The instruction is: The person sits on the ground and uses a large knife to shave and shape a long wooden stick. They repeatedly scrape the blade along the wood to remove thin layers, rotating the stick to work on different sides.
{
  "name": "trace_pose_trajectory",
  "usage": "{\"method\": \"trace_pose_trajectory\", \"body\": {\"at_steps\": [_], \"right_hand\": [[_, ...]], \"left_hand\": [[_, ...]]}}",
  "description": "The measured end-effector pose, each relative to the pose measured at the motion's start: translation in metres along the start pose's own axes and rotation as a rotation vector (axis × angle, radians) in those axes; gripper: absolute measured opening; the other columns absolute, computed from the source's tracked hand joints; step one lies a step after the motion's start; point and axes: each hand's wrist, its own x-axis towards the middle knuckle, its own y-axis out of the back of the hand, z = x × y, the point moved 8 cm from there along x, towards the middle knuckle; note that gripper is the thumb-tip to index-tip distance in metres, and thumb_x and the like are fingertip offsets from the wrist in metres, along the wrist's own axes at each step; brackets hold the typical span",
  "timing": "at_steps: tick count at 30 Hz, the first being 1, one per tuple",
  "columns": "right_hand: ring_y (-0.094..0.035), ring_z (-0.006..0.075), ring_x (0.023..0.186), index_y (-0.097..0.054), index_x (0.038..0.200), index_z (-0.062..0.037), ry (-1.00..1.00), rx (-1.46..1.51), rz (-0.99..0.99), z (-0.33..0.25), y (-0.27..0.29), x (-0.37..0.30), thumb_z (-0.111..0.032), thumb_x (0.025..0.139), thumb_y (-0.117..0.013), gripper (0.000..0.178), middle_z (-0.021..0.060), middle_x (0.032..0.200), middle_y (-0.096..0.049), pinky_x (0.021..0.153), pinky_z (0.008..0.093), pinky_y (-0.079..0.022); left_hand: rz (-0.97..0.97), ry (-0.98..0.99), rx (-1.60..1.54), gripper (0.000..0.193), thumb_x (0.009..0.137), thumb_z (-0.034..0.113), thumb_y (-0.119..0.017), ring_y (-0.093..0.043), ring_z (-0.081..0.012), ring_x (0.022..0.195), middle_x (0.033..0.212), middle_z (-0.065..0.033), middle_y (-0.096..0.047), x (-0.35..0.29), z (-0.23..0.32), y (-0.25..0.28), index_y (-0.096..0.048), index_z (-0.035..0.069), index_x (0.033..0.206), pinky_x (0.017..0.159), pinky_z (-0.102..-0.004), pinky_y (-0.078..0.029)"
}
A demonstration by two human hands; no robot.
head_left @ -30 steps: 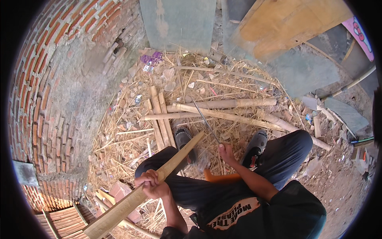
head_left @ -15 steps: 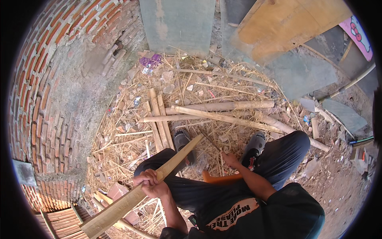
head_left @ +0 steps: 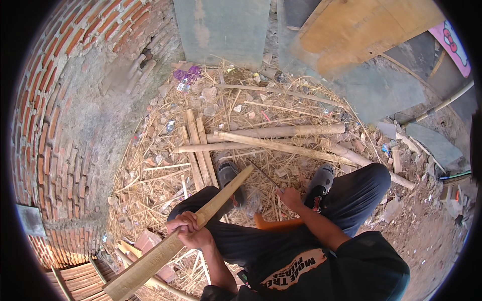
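Note:
My left hand (head_left: 190,230) is closed around a long split bamboo slat (head_left: 145,263), which slants from the lower left up across my left thigh. Its narrow far end rests in the air between my knees. My right hand (head_left: 291,198) grips a thin dark knife (head_left: 264,175), seen almost edge-on. The knife's far end is at the tip of the slat; I cannot tell whether the two touch. The knife's handle is mostly hidden in my fingers.
Bamboo poles (head_left: 281,132) and split slats (head_left: 201,150) lie on straw and rubble beyond my shoes (head_left: 228,175). An orange object (head_left: 276,223) is between my legs. A brick wall (head_left: 55,130) rises at left; grey panels (head_left: 223,35) and a brown board (head_left: 361,30) lean behind.
The slat's tip and my right hand with the knife have shifted very slightly up and left. Both grips look the same as before.

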Motion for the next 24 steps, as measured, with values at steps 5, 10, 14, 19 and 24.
{"method": "trace_pose_trajectory", "body": {"at_steps": [5,10,14,19,24], "right_hand": [[-0.066,0.0326,0.058,-0.07,0.072,-0.0031,0.175,-0.183,0.168,-0.001,0.033,0.013,-0.06,0.103,-0.048,0.068,0.0188,0.064,-0.064,0.057,0.0493,-0.054],[-0.043,0.0274,0.042,-0.055,0.057,-0.0034,-0.009,0.158,-0.118,0.027,0.027,0.048,-0.059,0.104,-0.046,0.074,0.0112,0.049,-0.044,0.05,0.0484,-0.044],[-0.036,0.0218,0.039,-0.045,0.051,-0.0039,-0.008,0.459,-0.009,0.03,0.007,0.037,-0.063,0.104,-0.045,0.079,0.0069,0.045,-0.037,0.047,0.0456,-0.037],[-0.039,0.0215,0.04,-0.046,0.053,-0.0022,0.001,0.316,-0.136,0.033,-0.004,0.029,-0.064,0.104,-0.044,0.08,0.0075,0.046,-0.041,0.049,0.0447,-0.038],[-0.036,0.0213,0.04,-0.043,0.053,-0.0033,0.046,0.377,0.045,0.025,-0.001,0.03,-0.062,0.105,-0.044,0.078,0.0066,0.046,-0.037,0.048,0.0458,-0.035]], "left_hand": [[-0.045,0.05,-0.023,0.011,0.087,0.011,-0.051,-0.034,-0.0094,0.046,0.055,-0.0001,-0.036,-0.001,-0.007,0.002,-0.048,0.004,0.079,0.052,-0.0268,-0.034],[-0.052,0.049,-0.026,0.01,0.087,0.012,-0.05,-0.034,-0.0094,0.046,0.055,0.0,-0.036,0.001,-0.01,-0.002,-0.049,0.004,0.08,0.052,-0.027,-0.034],[-0.039,0.019,0.004,0.009,0.088,0.013,-0.049,-0.034,-0.0093,0.046,0.055,0.0002,-0.036,-0.001,-0.005,0.003,-0.049,0.005,0.083,0.052,-0.0271,-0.035],[-0.011,-0.012,0.02,0.009,0.09,0.013,-0.05,-0.035,-0.0094,0.047,0.056,0.0001,-0.037,-0.005,-0.002,0.013,-0.049,0.005,0.085,0.051,-0.0269,-0.035],[0.014,-0.011,-0.036,0.011,0.091,0.014,-0.051,-0.035,-0.0097,0.046,0.056,-0.0002,-0.037,0.0,0.005,0.012,-0.049,0.005,0.085,0.049,-0.0265,-0.034]]}}
